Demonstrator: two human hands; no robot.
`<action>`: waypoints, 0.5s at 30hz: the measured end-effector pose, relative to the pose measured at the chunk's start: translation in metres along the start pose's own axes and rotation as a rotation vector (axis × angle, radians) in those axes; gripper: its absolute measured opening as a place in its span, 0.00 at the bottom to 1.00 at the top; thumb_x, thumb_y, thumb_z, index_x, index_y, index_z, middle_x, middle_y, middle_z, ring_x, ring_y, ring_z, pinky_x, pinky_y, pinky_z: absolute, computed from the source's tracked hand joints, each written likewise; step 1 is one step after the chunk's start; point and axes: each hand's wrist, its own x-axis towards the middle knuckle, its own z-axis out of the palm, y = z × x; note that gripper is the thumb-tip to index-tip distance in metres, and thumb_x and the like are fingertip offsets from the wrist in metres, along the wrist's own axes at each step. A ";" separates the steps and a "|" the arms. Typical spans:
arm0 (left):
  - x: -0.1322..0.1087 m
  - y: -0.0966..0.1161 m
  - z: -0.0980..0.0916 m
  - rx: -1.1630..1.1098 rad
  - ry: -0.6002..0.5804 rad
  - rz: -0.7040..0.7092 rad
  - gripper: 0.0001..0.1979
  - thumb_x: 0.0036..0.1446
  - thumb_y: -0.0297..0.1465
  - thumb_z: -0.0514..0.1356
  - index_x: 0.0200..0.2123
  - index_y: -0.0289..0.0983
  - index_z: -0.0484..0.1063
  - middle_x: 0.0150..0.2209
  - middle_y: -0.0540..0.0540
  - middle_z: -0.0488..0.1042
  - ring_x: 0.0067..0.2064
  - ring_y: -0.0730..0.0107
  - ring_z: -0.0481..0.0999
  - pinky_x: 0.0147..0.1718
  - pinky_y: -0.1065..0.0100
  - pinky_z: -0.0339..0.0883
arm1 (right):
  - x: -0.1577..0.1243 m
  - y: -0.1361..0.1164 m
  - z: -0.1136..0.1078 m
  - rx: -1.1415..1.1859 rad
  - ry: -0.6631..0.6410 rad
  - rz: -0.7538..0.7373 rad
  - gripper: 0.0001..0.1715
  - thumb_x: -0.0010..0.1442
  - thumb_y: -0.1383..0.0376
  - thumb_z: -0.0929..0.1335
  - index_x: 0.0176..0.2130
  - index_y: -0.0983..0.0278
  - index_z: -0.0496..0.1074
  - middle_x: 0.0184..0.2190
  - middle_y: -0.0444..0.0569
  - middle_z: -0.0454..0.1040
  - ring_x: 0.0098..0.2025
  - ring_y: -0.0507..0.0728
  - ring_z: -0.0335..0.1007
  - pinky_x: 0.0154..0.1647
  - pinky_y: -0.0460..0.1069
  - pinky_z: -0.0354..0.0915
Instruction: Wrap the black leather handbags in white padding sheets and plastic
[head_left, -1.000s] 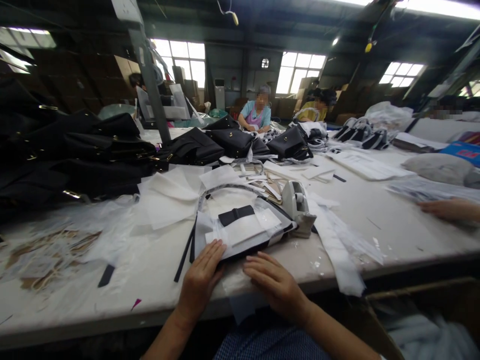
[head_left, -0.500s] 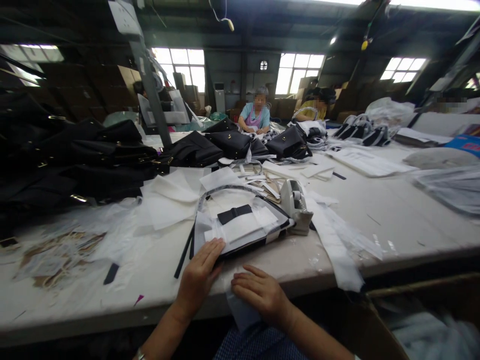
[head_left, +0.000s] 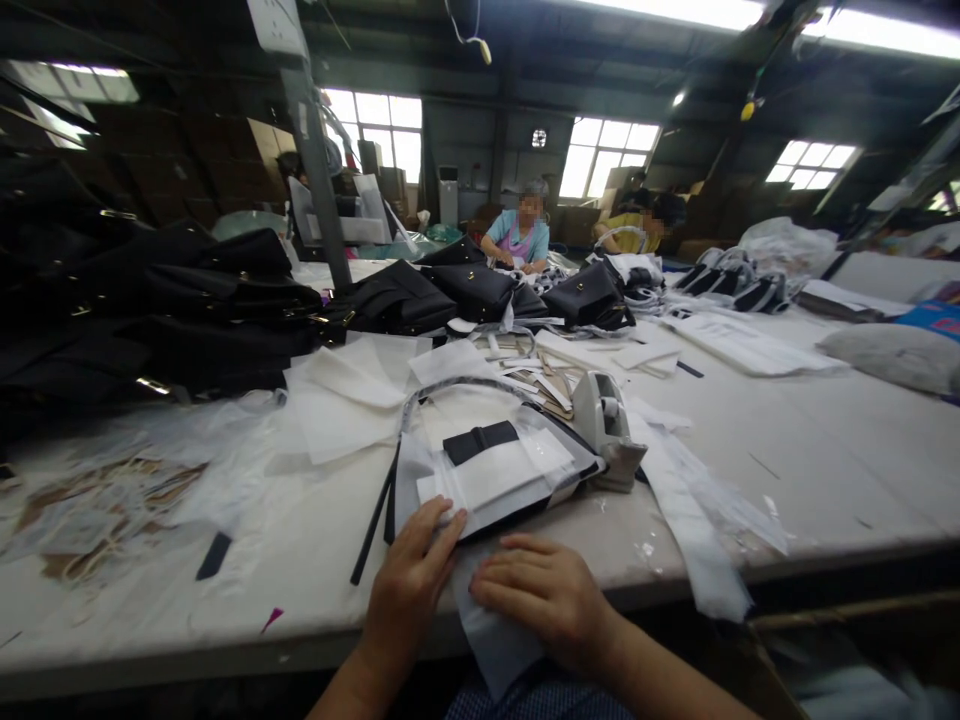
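Note:
A black handbag [head_left: 491, 475] wrapped in white paper and clear film lies flat near the front edge of the table [head_left: 825, 460]. My left hand [head_left: 412, 580] rests flat with fingers stretched on the bag's near left corner. My right hand [head_left: 544, 590] lies palm down, fingers loosely curled, on a white sheet [head_left: 487, 620] that hangs over the table edge just below the bag. A thin black strap [head_left: 371, 520] runs along the bag's left side.
A tape dispenser [head_left: 611, 425] stands right of the bag. Stacked black bags [head_left: 165, 310] fill the left; loose white sheets [head_left: 345, 390] and paper tags [head_left: 97, 510] lie about. Two people [head_left: 525, 235] sit at the far end. A cardboard box [head_left: 862, 640] is at lower right.
My right hand slid left and toward me onto the hanging white sheet. Another person's hand at the right table edge has gone from view. The left hand stays on the bag's corner.

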 end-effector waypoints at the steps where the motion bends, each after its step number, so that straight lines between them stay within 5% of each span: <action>1: -0.001 0.002 -0.001 0.001 0.000 -0.025 0.19 0.64 0.23 0.55 0.58 0.37 0.68 0.52 0.38 0.72 0.55 0.56 0.72 0.51 0.57 0.73 | 0.007 0.005 -0.002 0.002 -0.008 0.010 0.10 0.69 0.69 0.63 0.46 0.64 0.73 0.38 0.47 0.82 0.40 0.51 0.78 0.51 0.50 0.69; 8: -0.001 0.004 -0.008 -0.029 0.030 -0.082 0.15 0.65 0.26 0.52 0.53 0.34 0.70 0.46 0.41 0.77 0.49 0.60 0.76 0.48 0.63 0.75 | 0.049 0.037 0.003 0.041 -0.045 0.176 0.11 0.67 0.66 0.65 0.46 0.57 0.77 0.33 0.47 0.76 0.35 0.54 0.68 0.36 0.48 0.66; 15: -0.001 0.006 -0.026 -0.051 -0.034 -0.133 0.23 0.56 0.21 0.49 0.55 0.32 0.66 0.49 0.42 0.78 0.51 0.65 0.77 0.51 0.68 0.72 | 0.052 0.060 0.014 0.149 -0.195 0.308 0.10 0.64 0.69 0.67 0.40 0.57 0.79 0.38 0.47 0.77 0.36 0.54 0.68 0.35 0.47 0.64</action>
